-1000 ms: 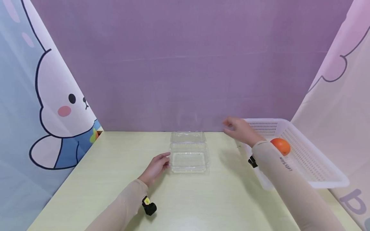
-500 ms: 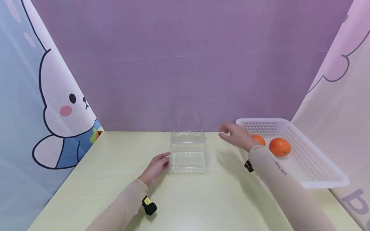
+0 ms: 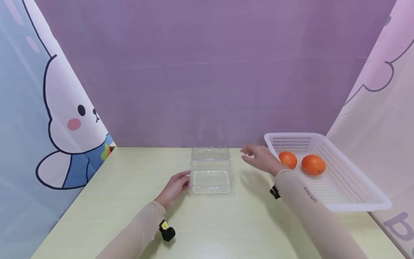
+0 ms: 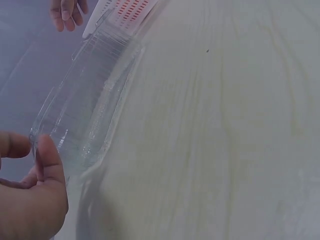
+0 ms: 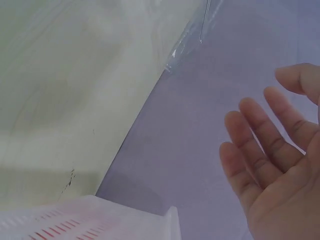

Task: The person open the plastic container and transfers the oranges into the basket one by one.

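A clear plastic clamshell container (image 3: 211, 180) lies on the table with its lid (image 3: 210, 153) folded back toward the purple backdrop. My left hand (image 3: 174, 189) is at its left side; in the left wrist view, thumb and finger pinch the edge of the container (image 4: 95, 100). Raised over the table, my right hand (image 3: 260, 158) is between the container and a white basket. Its fingers are relaxed and apart in the right wrist view, and the palm (image 5: 280, 200) holds nothing.
The white perforated plastic basket (image 3: 365, 207) stands at the right, its near-left part hidden by my right sleeve. Two oranges lie in it, one orange (image 3: 288, 159) by the left wall and another orange (image 3: 313, 164) beside it. A purple backdrop (image 3: 207, 72) rises behind the table.
My right hand has moved left and slightly nearer, away from over the basket's edge, uncovering the left orange. My left hand and the container have stayed put.
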Demonstrator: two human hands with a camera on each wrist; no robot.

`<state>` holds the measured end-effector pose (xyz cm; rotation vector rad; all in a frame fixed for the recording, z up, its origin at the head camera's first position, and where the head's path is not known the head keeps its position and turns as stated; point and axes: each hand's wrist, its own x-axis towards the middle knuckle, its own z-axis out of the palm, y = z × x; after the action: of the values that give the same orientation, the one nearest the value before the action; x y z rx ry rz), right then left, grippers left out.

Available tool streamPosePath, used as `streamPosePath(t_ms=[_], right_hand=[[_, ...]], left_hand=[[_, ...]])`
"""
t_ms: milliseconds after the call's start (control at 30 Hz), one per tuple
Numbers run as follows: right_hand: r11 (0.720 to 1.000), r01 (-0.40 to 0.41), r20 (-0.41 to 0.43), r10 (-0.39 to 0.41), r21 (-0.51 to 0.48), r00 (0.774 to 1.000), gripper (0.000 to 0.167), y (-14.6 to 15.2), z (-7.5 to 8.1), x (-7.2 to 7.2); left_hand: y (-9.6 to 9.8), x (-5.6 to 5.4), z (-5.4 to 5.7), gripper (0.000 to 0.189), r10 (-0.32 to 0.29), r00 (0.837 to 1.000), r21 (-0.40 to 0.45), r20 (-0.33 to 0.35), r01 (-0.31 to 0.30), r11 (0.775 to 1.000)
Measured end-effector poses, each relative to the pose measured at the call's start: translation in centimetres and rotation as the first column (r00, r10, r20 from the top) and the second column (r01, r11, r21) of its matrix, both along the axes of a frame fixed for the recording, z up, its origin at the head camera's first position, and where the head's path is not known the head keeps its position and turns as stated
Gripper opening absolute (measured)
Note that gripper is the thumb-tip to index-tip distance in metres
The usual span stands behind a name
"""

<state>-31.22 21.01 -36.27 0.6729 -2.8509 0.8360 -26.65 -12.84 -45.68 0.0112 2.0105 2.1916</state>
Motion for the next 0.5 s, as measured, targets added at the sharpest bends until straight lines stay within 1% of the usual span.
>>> streamPosePath(t_ms=[133, 300, 400, 500], right_hand=[[1.0, -0.001, -0.007, 0.001, 0.01, 1.0, 0.029, -0.4, -0.2, 0.3], [1.0, 0.003, -0.012, -0.003, 0.021, 1.0, 0.028, -0.9, -0.5, 0.9], [1.0, 0.017, -0.011, -0.017, 0.014, 1.0, 0.027, -1.2, -0.8, 1.2], [0.999, 0.032, -0.033, -0.032, -0.002, 0.999, 0.026, -1.5, -1.3, 1.3]], left_hand=[[-0.1, -0.1, -0.1, 0.044, 0.004, 1.0, -0.002, 0.0, -0.004, 1.0], [-0.1, -0.1, 0.0, 0.044, 0.004, 1.0, -0.029, 0.005, -0.004, 1.0], [-0.1, 0.0, 0.2, 0.044, -0.002, 1.0, -0.045, 0.009, 0.002, 0.999], [-0.2, 0.0, 0.3, 0.044, -0.009, 1.0, -0.045, 0.008, 0.009, 0.999]])
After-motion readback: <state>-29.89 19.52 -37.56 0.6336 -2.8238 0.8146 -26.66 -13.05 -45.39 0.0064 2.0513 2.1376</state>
